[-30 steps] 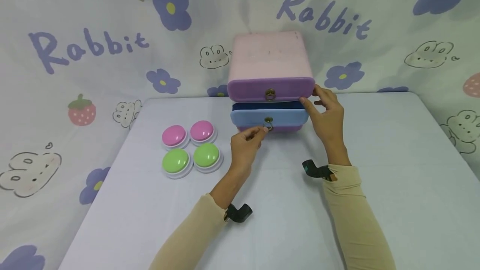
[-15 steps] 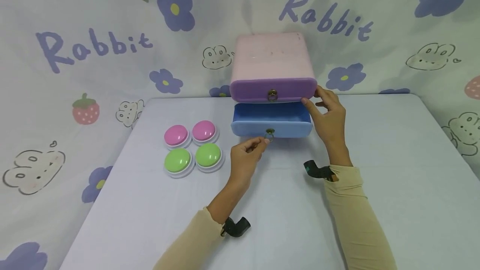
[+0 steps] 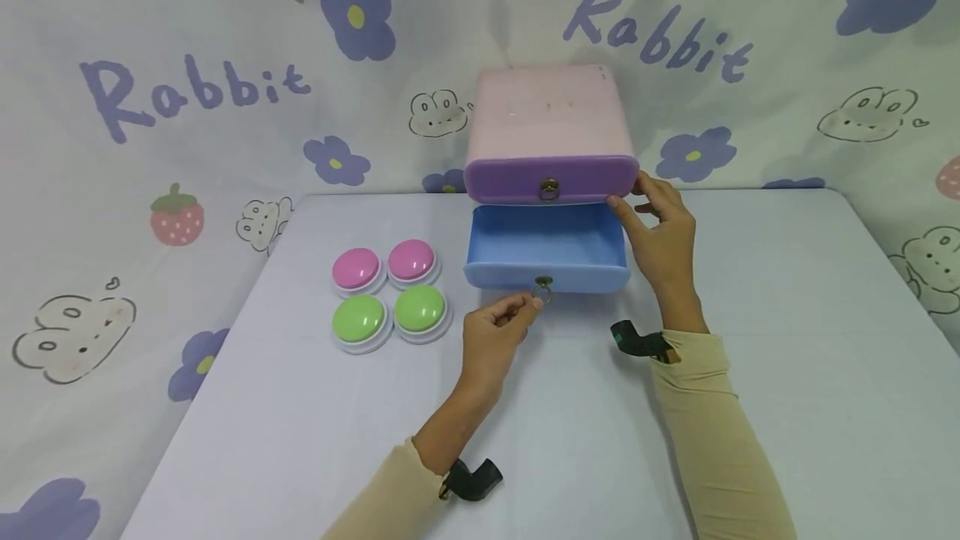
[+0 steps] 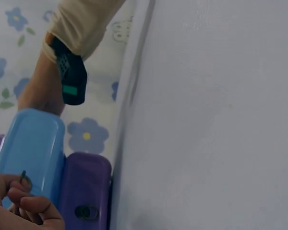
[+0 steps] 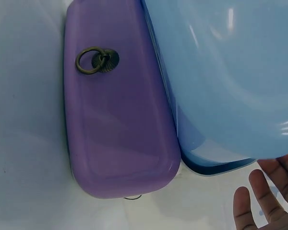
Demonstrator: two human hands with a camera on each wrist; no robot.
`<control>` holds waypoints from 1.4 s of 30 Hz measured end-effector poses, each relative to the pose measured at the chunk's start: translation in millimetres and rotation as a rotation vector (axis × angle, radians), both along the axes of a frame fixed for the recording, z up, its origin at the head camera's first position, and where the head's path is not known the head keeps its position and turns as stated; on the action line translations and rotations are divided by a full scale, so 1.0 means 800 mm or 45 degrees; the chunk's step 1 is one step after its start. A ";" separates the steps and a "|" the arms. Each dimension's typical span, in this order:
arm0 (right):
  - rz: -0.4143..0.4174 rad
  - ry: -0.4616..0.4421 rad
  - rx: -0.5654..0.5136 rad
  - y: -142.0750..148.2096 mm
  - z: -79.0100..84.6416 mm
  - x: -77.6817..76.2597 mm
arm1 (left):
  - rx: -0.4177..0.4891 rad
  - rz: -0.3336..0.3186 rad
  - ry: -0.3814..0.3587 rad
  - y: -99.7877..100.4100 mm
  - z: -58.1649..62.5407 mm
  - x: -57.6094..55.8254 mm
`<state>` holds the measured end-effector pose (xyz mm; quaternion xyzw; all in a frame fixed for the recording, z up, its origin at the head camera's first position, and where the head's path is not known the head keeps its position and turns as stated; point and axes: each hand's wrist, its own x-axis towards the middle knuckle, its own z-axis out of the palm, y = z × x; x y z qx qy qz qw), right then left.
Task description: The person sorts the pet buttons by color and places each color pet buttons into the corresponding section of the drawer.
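Note:
A small drawer box with a pink top [image 3: 551, 111] stands at the back of the table. Its purple top drawer [image 3: 510, 180] is closed, and the light blue middle drawer [image 3: 585, 277] is pulled out, its inside bare. Thumb and forefinger of my left hand [image 3: 487, 344] pinch the brass ring pull [image 3: 543, 294] on the blue drawer. My right hand [image 3: 666, 236] grips the box's right side, thumb at the lower front corner of the purple drawer. Another purple drawer [image 5: 115, 120] below, with its own brass ring [image 5: 89, 60], shows in the right wrist view.
Left of the box, two pink push buttons [image 3: 356, 268] and two green ones [image 3: 358, 318] stand on the white table [image 3: 780, 357]. A printed cloth [image 3: 375, 7] with flowers and rabbits hangs close behind the box.
My left hand has drawn the blue drawer out towards me by its ring, from slightly open to well open, exposing its inside. The right hand keeps its place on the box.

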<state>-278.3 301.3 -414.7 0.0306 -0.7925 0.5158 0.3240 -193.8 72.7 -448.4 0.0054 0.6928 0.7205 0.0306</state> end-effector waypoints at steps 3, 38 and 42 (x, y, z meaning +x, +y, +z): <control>-0.006 -0.005 0.005 0.000 0.000 0.000 | 0.006 -0.012 -0.007 -0.001 -0.001 0.005; -0.038 -0.011 0.028 -0.004 -0.005 0.004 | -0.173 0.014 0.143 -0.054 0.005 0.050; -0.035 -0.001 0.033 -0.006 -0.001 0.004 | -0.425 0.110 0.301 -0.105 0.017 0.035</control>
